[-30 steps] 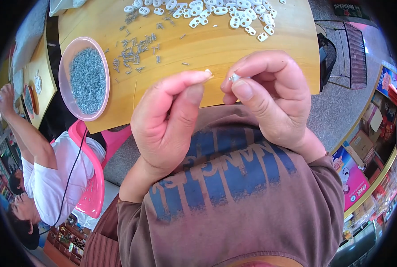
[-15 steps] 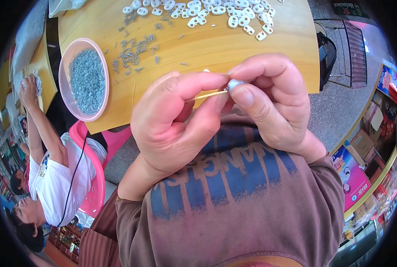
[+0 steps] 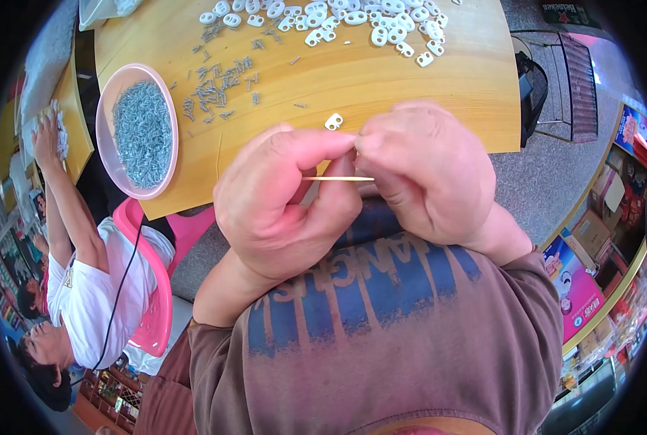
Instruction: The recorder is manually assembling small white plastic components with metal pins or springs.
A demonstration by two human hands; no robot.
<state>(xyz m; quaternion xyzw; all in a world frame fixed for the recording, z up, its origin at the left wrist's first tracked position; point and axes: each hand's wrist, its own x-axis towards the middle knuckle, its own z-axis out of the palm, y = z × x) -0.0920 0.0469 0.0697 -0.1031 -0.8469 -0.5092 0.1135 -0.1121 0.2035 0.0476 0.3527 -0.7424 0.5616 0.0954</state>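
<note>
My left hand point(image 3: 287, 196) is closed, with a toothpick point(image 3: 338, 178) pinched in its fingers and pointing right. Against its fingertips rest those of my right hand point(image 3: 432, 174), which is also closed. Whatever lies between the right fingers is hidden by the fingers. Just beyond the hands, a small white plastic piece with two holes point(image 3: 333, 121) lies on the wooden table point(image 3: 454, 109).
A pink oval bowl point(image 3: 173, 156) full of small metal springs stands at the left, with loose springs point(image 3: 218, 83) beside it. Many white two-hole pieces point(image 3: 388, 22) cover the far edge. Another person point(image 3: 113, 283) sits at the left on a pink chair point(image 3: 165, 304).
The right hand has turned over and closed, hiding the small white piece seen in it before. The toothpick now lies nearly level. The piece on the table has come into view.
</note>
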